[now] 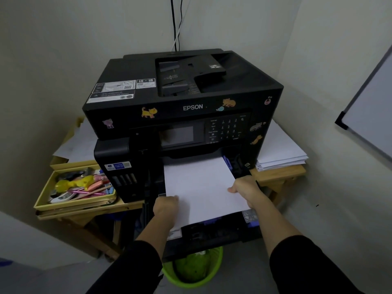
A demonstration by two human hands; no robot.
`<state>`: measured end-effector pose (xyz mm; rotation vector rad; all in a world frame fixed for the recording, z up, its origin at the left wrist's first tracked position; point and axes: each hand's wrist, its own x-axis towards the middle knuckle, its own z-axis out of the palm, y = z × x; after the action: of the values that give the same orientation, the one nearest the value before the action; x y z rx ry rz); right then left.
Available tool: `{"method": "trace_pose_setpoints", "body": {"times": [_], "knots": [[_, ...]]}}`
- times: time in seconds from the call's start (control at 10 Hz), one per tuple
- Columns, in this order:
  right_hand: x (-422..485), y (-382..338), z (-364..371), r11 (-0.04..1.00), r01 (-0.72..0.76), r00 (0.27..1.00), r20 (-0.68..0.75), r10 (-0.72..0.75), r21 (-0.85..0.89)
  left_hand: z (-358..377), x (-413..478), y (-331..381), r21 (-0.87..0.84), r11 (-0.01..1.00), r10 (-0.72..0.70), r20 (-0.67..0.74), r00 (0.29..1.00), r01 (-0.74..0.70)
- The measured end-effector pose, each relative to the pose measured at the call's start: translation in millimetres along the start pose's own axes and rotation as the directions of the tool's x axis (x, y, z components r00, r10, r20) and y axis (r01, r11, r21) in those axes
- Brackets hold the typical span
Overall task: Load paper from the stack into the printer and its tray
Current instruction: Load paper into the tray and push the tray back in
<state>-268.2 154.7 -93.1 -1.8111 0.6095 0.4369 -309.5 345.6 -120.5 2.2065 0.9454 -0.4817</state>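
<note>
The left hand [165,205] and right hand [244,187] each gripped a side edge of the paper [201,183], whose skew over the tray [222,232] risked snagging the blue guide [226,161].

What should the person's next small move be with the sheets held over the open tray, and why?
Probably lower the paper flat into the tray and square it toward the printer. The left hand and right hand grip its side edges. The paper lies askew over the pulled-out tray, and its near edge appears not yet dropped inside.
</note>
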Motion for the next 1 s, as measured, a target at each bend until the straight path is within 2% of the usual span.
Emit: {"method": "trace_pose_setpoints", "body": {"times": [0.1, 0.2, 0.3, 0.4, 0.6, 0.7, 0.8, 0.9, 1.0], "knots": [[7, -1, 2, 0.998, 0.006, 1.000, -0.002, -0.006, -0.058, 2, -2, -5, 0.186, 0.972, 0.136, 0.048, 0.989, -0.143], [23, 9, 4, 0.999, 0.025, 1.000, 0.016, -0.024, -0.042, 2, -1, -2, 0.183, 0.977, 0.105, 0.029, 0.994, -0.109], [23, 11, 7, 0.997, 0.068, 0.998, 0.017, -0.068, -0.025, 7, 16, 0, -0.383, 0.924, -0.004, 0.038, 0.999, 0.018], [31, 11, 15, 0.991, 0.130, 0.991, 0.021, -0.129, -0.029, 2, 26, 4, -0.655, 0.752, -0.086, 0.017, 0.996, 0.076], [44, 6, 27, 0.984, 0.171, 0.985, -0.029, -0.173, -0.051, -2, 39, 9, -0.602, 0.797, -0.049, 0.016, 0.999, 0.048], [46, 3, 30, 0.980, 0.186, 0.980, -0.055, -0.190, -0.065, 1, 49, 10, -0.505, 0.863, -0.017, -0.051, 0.999, -0.011], [49, 5, 31, 0.978, 0.196, 0.977, -0.065, -0.201, -0.074, -6, 41, 14, -0.328, 0.944, -0.037, -0.018, 0.999, 0.029], [46, 6, 30, 0.974, 0.191, 0.972, -0.114, -0.205, -0.123, -8, 40, 9, -0.034, 0.998, 0.045, -0.070, 0.997, -0.047], [46, 9, 29, 0.965, 0.202, 0.960, -0.160, -0.229, -0.167, -8, 47, 3, -0.272, 0.961, 0.020, -0.107, 0.994, -0.048]]}}
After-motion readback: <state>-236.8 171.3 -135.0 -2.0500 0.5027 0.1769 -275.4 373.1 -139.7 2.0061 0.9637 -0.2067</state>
